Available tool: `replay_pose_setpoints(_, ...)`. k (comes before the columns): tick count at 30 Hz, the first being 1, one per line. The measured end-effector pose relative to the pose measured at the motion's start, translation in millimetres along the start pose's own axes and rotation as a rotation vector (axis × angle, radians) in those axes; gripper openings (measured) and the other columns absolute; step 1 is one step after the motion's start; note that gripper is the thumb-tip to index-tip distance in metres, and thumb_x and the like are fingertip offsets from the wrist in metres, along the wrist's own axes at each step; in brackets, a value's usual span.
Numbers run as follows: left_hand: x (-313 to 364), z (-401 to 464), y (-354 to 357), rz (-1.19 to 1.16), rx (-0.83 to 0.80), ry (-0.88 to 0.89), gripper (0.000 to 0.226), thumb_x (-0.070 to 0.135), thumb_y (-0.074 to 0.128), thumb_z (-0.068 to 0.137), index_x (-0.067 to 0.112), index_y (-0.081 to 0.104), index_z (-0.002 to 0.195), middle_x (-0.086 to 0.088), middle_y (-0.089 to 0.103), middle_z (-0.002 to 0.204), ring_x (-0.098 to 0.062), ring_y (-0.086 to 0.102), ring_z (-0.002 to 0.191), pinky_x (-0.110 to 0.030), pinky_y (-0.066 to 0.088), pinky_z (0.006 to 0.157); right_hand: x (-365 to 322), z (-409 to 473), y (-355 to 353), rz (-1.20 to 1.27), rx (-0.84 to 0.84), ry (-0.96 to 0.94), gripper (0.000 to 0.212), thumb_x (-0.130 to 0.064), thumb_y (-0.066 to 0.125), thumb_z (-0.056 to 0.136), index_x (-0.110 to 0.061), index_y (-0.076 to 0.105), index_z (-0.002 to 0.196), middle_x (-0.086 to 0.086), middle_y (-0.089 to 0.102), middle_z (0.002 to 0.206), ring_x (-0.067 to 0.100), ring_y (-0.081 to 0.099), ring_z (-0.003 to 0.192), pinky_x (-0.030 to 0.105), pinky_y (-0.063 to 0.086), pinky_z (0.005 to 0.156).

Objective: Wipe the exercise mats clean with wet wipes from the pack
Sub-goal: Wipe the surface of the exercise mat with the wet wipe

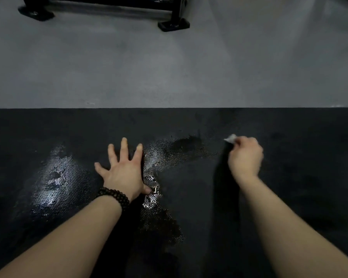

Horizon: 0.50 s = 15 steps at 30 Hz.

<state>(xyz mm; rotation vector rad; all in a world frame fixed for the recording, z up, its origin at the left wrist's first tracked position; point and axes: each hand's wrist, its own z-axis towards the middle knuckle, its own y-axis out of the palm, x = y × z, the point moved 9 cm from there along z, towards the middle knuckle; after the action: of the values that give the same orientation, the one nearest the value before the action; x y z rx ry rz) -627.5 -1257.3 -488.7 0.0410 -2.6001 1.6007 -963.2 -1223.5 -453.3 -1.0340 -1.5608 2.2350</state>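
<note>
A black textured exercise mat point(289, 177) fills the lower half of the view, with shiny wet patches left of and between my hands. My left hand point(125, 169) lies flat on the mat with its fingers spread, a dark bead bracelet on the wrist. My right hand point(245, 155) is curled round a small white wet wipe point(230, 139), which sticks out at the fingertips and touches the mat. The hand is blurred. The pack of wipes is out of view.
Beyond the mat's straight far edge lies grey floor point(169, 73). A black metal equipment frame point(173, 23) with flat feet stands on that floor at the top of the view.
</note>
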Motion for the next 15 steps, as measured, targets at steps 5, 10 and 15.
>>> replay_pose_setpoints(5,-9.1,11.7,-1.0,-0.057,-0.100,-0.026,0.141,0.056,0.094,0.055,0.046,0.000,0.159,0.011,-0.017,0.169,-0.033,-0.016,0.155,-0.076,0.013,0.115,-92.7,-76.1,52.1,0.099,-0.106,-0.204,0.019,-0.014,0.053,0.091,-0.018,0.071,0.093,0.009,0.059,0.080,0.033,0.058,0.073,0.035,0.034,0.059)
replay_pose_setpoints(10,-16.0,16.9,-13.3,-0.047,-0.061,-0.006,0.121,0.067,0.088,0.058,0.052,0.019,0.156,0.016,0.007,0.168,-0.029,0.004,0.153,-0.067,0.031,0.111,-149.8,-102.8,51.5,0.143,-0.356,-0.605,0.022,-0.022,0.056,0.084,-0.019,0.075,0.095,0.008,0.062,0.082,0.030,0.059,0.073,0.031,0.044,0.061)
replay_pose_setpoints(15,-8.5,30.0,-30.0,-0.021,0.069,0.013,0.090,0.058,0.090,0.062,0.042,0.044,0.138,0.004,0.035,0.140,-0.025,0.028,0.135,-0.057,0.044,0.097,-34.9,24.6,13.5,-0.038,-0.002,-0.072,0.021,-0.015,0.053,0.092,-0.013,0.074,0.094,0.015,0.064,0.088,0.038,0.061,0.079,0.038,0.047,0.069)
